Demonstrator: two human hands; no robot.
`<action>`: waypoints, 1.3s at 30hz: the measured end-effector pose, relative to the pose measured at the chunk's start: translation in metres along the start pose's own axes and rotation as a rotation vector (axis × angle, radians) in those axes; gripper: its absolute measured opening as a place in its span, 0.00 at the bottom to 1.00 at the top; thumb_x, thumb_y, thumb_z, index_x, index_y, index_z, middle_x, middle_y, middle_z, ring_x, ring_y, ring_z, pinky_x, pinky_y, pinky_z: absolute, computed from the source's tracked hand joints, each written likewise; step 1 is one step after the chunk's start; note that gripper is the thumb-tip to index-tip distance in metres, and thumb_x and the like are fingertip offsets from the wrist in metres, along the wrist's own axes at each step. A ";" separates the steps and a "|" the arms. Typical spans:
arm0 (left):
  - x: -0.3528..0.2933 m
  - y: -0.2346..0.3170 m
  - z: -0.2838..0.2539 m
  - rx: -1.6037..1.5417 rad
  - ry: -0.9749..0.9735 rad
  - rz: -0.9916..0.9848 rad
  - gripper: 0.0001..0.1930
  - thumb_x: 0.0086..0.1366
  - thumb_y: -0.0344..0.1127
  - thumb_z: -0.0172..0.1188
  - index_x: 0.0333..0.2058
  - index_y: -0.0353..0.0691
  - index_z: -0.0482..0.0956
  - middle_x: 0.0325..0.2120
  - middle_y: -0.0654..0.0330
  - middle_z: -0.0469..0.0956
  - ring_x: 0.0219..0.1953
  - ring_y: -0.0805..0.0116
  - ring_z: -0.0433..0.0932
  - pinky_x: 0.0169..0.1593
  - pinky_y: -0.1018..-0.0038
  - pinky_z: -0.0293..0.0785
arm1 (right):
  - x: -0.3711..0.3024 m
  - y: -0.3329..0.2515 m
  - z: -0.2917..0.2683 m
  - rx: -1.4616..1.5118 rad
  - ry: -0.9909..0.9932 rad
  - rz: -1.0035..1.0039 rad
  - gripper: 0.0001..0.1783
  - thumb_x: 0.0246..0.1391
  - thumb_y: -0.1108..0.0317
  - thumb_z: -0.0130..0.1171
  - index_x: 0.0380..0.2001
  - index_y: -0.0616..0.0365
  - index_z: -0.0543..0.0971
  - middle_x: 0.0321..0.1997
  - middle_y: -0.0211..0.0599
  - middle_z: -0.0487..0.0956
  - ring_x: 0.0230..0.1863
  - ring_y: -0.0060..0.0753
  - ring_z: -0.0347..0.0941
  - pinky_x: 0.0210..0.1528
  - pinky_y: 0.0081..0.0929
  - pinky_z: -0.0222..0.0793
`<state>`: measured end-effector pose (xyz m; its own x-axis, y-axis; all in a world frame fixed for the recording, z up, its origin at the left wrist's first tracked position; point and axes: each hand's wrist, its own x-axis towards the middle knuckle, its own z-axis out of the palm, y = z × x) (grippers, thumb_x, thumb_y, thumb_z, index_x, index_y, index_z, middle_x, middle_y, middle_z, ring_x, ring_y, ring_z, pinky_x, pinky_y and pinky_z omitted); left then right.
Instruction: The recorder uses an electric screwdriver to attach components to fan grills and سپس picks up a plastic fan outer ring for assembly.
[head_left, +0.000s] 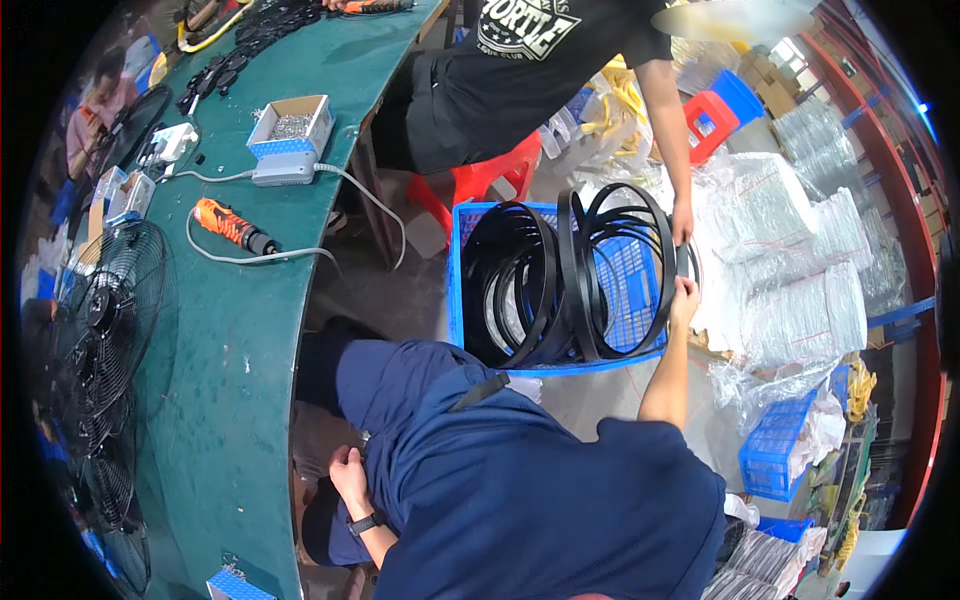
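My right hand (pixel 685 302) reaches out to the right, its fingers closed on the edge of a black ring (pixel 664 310) at the side of the blue crate (pixel 640 366). Close above it, another person's hand (pixel 682 222) touches the same group of rings. More black hoops (pixel 546 290), wide bands and thin ones, stand and lean inside the crate. Beside my thigh, my left hand (pixel 347 475) has curled fingers, with a dark watch on the wrist; whatever it may hold is hidden.
A green table (pixel 230 400) runs along the left, bearing an orange power screwdriver (pixel 232 226), a box of screws (pixel 292 124) and black fan grilles (pixel 105 300). A person in black sits ahead on a red stool (pixel 495 172). Plastic-wrapped stacks (pixel 800 300) stand at the right.
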<state>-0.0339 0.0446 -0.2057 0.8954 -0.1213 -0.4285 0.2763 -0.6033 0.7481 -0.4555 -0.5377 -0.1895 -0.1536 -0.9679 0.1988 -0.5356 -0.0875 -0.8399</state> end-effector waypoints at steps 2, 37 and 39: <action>0.000 -0.004 -0.001 0.000 0.010 0.002 0.16 0.57 0.31 0.56 0.41 0.25 0.75 0.28 0.52 0.79 0.27 0.68 0.76 0.36 0.73 0.72 | -0.018 -0.038 0.008 -0.299 0.194 -0.173 0.12 0.42 0.69 0.59 0.32 0.60 0.77 0.34 0.45 0.77 0.39 0.44 0.72 0.46 0.36 0.65; -0.006 -0.042 -0.007 -0.151 0.099 -0.100 0.16 0.56 0.34 0.56 0.41 0.31 0.77 0.41 0.46 0.77 0.43 0.55 0.77 0.49 0.68 0.69 | -0.133 -0.181 0.138 -0.427 -0.218 -0.402 0.26 0.41 0.54 0.66 0.35 0.65 0.74 0.35 0.56 0.77 0.41 0.59 0.73 0.43 0.45 0.67; -0.003 -0.035 -0.001 -0.170 0.066 -0.067 0.16 0.57 0.34 0.55 0.42 0.30 0.76 0.42 0.45 0.76 0.43 0.55 0.76 0.49 0.68 0.69 | -0.071 -0.166 0.092 -0.521 -0.079 -0.314 0.21 0.43 0.56 0.63 0.35 0.62 0.75 0.34 0.54 0.78 0.38 0.57 0.74 0.42 0.44 0.68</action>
<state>-0.0459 0.0667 -0.2296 0.8922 -0.0298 -0.4506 0.3864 -0.4657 0.7961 -0.2793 -0.4763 -0.1109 0.1290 -0.9307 0.3423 -0.8840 -0.2643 -0.3857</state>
